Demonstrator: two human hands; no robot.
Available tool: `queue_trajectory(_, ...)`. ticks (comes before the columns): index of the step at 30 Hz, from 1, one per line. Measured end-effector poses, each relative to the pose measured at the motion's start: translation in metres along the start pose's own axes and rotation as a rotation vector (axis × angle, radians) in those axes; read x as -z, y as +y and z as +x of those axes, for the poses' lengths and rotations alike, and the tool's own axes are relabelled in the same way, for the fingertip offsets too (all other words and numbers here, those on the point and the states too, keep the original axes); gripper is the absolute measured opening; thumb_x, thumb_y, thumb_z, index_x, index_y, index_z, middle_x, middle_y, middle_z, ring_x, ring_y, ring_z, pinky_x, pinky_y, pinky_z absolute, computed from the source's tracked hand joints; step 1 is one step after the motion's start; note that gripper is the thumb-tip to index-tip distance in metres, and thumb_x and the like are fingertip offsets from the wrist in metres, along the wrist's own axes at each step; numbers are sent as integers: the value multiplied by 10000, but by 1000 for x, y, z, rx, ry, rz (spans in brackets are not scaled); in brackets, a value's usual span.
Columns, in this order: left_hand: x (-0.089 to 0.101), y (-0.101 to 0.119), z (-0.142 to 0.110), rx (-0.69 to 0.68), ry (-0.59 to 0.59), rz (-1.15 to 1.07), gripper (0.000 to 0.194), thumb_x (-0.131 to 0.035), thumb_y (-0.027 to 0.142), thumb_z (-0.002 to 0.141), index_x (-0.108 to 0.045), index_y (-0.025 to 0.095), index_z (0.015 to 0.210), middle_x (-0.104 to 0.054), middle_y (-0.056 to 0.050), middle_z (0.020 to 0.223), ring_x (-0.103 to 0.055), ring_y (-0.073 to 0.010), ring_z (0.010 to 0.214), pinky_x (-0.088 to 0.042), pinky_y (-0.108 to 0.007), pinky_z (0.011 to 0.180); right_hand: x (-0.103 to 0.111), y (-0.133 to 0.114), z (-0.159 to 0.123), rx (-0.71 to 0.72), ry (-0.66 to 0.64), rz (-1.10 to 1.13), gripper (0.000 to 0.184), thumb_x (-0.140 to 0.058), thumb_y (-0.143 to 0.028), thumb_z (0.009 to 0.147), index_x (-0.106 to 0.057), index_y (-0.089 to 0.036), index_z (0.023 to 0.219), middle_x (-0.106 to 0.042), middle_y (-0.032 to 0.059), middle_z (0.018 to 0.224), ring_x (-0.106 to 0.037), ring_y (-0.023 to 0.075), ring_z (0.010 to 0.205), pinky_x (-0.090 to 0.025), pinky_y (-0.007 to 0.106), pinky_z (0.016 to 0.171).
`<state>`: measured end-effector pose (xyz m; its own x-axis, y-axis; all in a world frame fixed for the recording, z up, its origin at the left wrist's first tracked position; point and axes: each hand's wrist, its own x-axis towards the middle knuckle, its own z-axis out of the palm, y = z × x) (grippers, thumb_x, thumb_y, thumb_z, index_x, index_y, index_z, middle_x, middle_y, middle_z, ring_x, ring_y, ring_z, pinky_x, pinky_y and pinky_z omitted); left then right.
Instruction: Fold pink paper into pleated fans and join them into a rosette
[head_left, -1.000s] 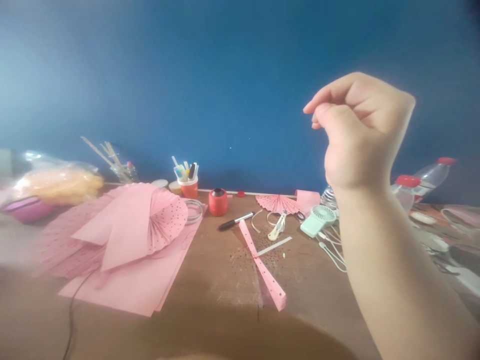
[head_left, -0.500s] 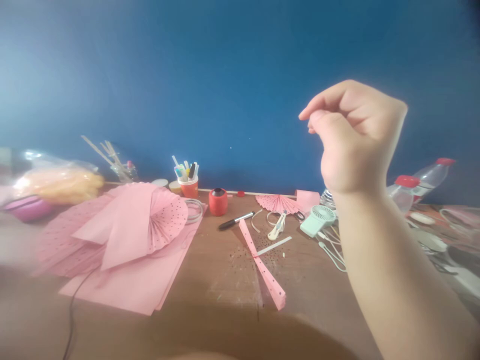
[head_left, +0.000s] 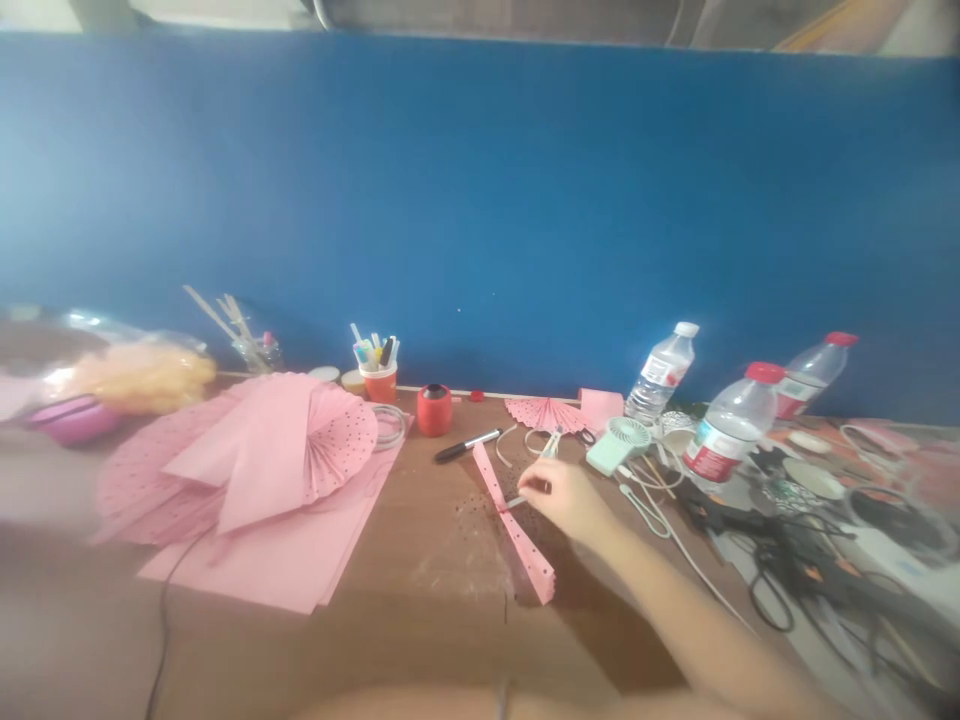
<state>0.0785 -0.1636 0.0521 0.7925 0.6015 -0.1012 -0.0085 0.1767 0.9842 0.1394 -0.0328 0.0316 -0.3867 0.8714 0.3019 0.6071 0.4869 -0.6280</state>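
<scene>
My right hand [head_left: 566,500] reaches in low from the right, fingers closed in a pinch on a thin white strip [head_left: 515,502]. The strip meets the narrow middle of a folded pink paper piece [head_left: 529,555], which lies slantwise on the table and is dotted with small holes. A utility knife [head_left: 551,443] lies just beyond my fingers. A black marker [head_left: 468,446] rests to the left of the folded paper. My left hand is not in view; only a blurred skin-coloured edge shows at the bottom.
On the left, pink paper fans [head_left: 337,435] lie over pink sheets [head_left: 292,580]. At the back stand a pen cup [head_left: 380,382] and a red round object [head_left: 434,411]. A mint handheld fan [head_left: 617,446], cables and plastic bottles [head_left: 726,428] crowd the right.
My right hand has come down from in front of the wall to the table and now pinches the white strip. The view has shifted slightly, showing more of the right side.
</scene>
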Motion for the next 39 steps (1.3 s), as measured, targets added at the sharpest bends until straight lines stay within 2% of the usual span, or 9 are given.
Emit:
queue_trajectory(3, 53, 13, -9, 11, 154, 239, 120, -576, 328, 751, -605, 213, 767, -584, -28, 802, -532, -171, 804, -423, -306, 763, -24, 18, -11, -50, -47, 150, 103, -546, -172, 704, -634, -220, 683, -638, 9, 732, -591, 190, 714, -452, 301, 658)
queue_trajectory(5, 97, 18, -16, 25, 288, 375, 132, -530, 301, 768, -583, 196, 708, -564, -35, 759, -511, -189, 815, -392, -316, 764, -31, 24, -13, -49, -69, 188, 114, -560, -147, 677, -636, -231, 668, -646, -3, 724, -596, 204, 719, -455, 301, 656)
queue_trajectory(6, 118, 18, -19, 30, 403, 472, 123, -497, 274, 779, -572, 189, 730, -557, -40, 776, -502, -192, 815, -377, -318, 756, -32, 26, -13, -49, -64, 190, 117, -562, -142, 670, -643, -227, 670, -643, -2, 722, -593, 205, 716, -453, 301, 658)
queue_trajectory(8, 151, 15, -24, 87, 707, 926, 143, -451, 243, 783, -573, 178, 742, -576, -45, 789, -520, -178, 755, -381, -297, 697, -33, 28, -12, -38, -63, 167, 118, -573, -142, 662, -663, -214, 691, -629, 6, 722, -584, 191, 706, -444, 291, 660)
queue_trajectory(11, 177, 1, -25, 124, 719, 1049, 127, -500, 246, 755, -600, 168, 761, -606, -57, 836, -540, -177, 754, -381, -268, 654, -35, 30, -11, 1, -82, 104, 122, -578, -146, 679, -679, -202, 719, -614, 17, 728, -570, 166, 707, -429, 263, 659)
queue_trajectory(18, 182, -20, -19, 183, 641, 1229, 123, -530, 225, 720, -601, 164, 641, -618, -44, 702, -546, -170, 657, -350, -256, 589, -44, 31, -11, 78, -92, -39, 109, -540, -126, 735, -622, -191, 703, -592, 24, 759, -553, 159, 741, -400, 249, 675)
queue_trajectory(26, 180, -14, -29, 120, 693, 1263, 93, -459, 166, 711, -540, 183, 668, -581, -21, 701, -503, -144, 611, -303, -248, 546, -51, 33, -9, 95, -74, -157, 120, -441, -124, 806, -514, -189, 737, -542, 37, 801, -522, 163, 762, -391, 254, 674)
queue_trajectory(33, 190, -10, -31, 69, 779, 1190, 77, -442, 124, 670, -488, 179, 644, -537, 8, 643, -481, -127, 591, -316, -226, 529, -49, 31, -11, 92, -43, -196, 128, -428, -127, 810, -502, -193, 729, -528, 38, 802, -502, 170, 753, -378, 266, 662)
queue_trajectory(39, 186, -7, -30, 9, 753, 1128, 173, -419, 113, 712, -552, 186, 796, -586, 8, 766, -526, -124, 688, -383, -218, 621, -46, 31, -14, 116, 14, -233, 132, -429, -139, 828, -503, -186, 730, -530, 33, 806, -493, 159, 781, -368, 254, 703)
